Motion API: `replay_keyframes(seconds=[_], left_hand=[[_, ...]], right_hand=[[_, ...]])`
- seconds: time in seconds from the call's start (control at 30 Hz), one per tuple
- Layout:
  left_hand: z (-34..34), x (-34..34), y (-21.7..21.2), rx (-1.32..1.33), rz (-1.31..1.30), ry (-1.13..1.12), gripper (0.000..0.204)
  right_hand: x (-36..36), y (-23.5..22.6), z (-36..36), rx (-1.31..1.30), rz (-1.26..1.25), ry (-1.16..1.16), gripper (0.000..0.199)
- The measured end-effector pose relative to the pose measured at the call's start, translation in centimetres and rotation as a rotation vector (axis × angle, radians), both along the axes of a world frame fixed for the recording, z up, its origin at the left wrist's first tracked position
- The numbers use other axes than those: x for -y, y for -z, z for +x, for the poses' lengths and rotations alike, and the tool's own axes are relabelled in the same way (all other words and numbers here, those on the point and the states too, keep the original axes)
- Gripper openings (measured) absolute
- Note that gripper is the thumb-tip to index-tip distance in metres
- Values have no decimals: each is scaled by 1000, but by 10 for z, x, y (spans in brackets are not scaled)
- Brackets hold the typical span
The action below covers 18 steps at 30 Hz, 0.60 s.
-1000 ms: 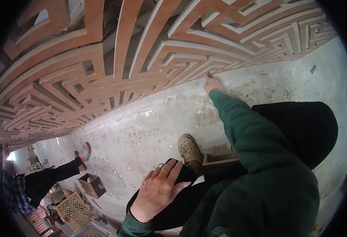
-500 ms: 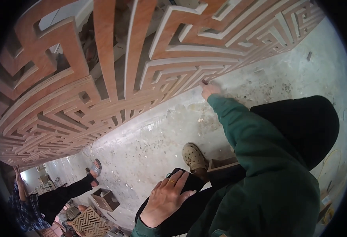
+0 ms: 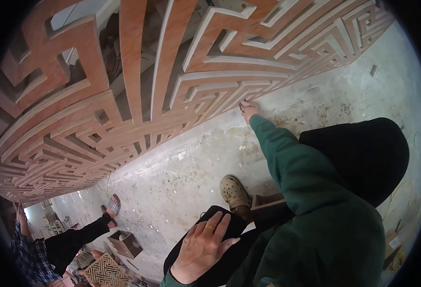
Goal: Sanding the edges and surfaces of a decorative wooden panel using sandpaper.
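A large reddish-brown wooden lattice panel point(image 3: 124, 136) with a cut-out angular pattern stands upright across the top and left. My right hand point(image 3: 249, 112) reaches out to its lower edge, fingers closed with a small dark piece point(image 3: 241, 106) at their tips; its kind is too small to make out. Bent across my knee, my left hand point(image 3: 202, 249) lies flat with its fingers extended, a gold-coloured ring on one of them. Dark trousers cover the knee under it.
Another person point(image 3: 45, 251) in a checked shirt is at the panel's far left end. A small wooden box point(image 3: 125, 245) and a smaller lattice panel point(image 3: 107, 271) lie near that person. Beside my clog point(image 3: 234, 191) is a wooden box point(image 3: 268, 201). The concrete floor point(image 3: 172, 186) is speckled and stained.
My right hand has shifted slightly left and toward me along the panel's lower edge. My left hand stays on the knee, with little change.
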State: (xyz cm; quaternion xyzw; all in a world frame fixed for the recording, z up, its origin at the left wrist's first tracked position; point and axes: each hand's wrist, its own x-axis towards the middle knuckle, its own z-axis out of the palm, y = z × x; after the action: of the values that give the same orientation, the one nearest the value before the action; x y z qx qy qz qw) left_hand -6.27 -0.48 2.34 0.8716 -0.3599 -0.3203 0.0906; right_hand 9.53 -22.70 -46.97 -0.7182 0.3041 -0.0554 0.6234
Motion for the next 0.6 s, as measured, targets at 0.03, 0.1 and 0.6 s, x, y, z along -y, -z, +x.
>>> replay_keyframes(seconds=[0.03, 0.1, 0.6], left_hand=[[0, 3, 1, -19, 5, 9, 55], [4, 7, 4, -54, 16, 9, 54], [8, -5, 5, -74, 36, -35, 51]], right_hand=[[4, -5, 0, 11, -144, -42, 31], [11, -30, -11, -142, -401, -205, 35], [7, -53, -16, -282, -550, -197, 34]])
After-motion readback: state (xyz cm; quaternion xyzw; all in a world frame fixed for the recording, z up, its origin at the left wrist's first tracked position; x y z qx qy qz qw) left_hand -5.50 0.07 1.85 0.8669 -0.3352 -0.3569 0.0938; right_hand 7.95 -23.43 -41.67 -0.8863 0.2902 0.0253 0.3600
